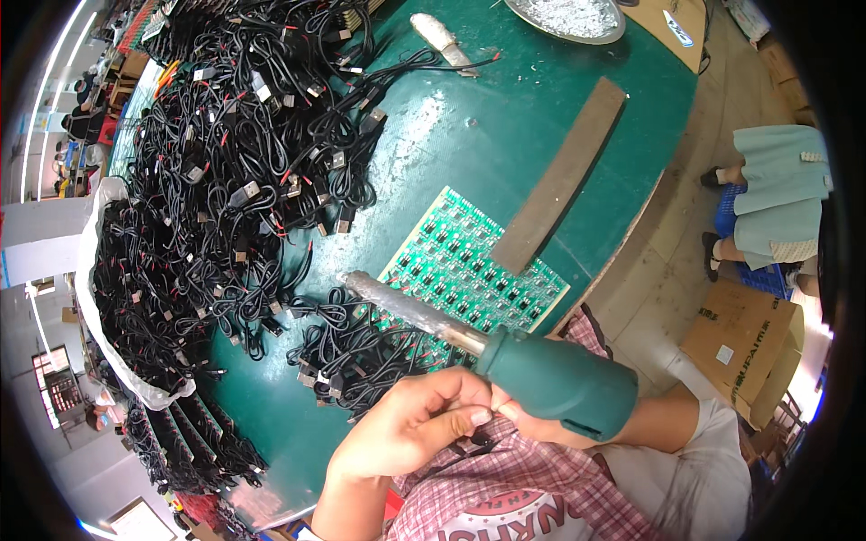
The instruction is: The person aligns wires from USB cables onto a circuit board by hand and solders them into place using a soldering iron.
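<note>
A large soldering iron (559, 383) with a green handle and a long, worn metal shaft extends over the cables and circuit boards, its tip to the left. My right hand (534, 426) is mostly hidden under the handle, and whether it grips the handle does not show. Its visible fingertips are pinched together against those of my left hand (410, 424). The left thumb and index finger are closed too; whatever lies between them is too small to name. Something dark, perhaps cable, shows just below the fingers. A panel of green circuit boards (469, 261) lies beyond the iron.
Black USB cables (262, 135) form a big heap at left, partly in a white bag (86, 270); a smaller bundle (347, 356) lies nearer. A brown strip (564, 176) overlaps the boards. At the back is a metal dish (573, 18). Cardboard box (740, 347) and a person (780, 194) are right.
</note>
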`<action>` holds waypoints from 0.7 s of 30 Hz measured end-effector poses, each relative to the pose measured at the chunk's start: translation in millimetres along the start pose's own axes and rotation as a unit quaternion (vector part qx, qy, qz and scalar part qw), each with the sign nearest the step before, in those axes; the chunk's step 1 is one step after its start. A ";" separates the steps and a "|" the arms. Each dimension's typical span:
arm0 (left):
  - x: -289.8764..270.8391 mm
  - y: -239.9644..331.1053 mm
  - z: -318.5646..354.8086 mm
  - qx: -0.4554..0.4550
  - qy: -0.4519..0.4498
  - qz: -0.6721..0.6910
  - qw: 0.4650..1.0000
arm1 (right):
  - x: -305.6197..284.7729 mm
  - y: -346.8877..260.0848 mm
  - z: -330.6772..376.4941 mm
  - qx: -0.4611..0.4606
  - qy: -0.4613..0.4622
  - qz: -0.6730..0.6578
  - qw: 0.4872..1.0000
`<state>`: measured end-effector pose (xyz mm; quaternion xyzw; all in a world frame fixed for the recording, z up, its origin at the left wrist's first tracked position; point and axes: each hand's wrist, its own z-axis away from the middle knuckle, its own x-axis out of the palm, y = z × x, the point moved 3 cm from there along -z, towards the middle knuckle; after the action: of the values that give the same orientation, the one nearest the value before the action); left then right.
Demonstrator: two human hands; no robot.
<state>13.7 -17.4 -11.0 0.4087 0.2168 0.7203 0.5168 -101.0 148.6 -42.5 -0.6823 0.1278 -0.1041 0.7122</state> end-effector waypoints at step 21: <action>15.8 3.6 -19.9 0.042 0.344 -0.319 0.882 | -34.9 -10.8 113.8 0.153 0.053 0.187 0.969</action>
<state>-6.6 -1.9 -14.0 0.0656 0.5297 0.6023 0.5936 -96.8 266.9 -26.2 -0.5229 0.2736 -0.0235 0.8069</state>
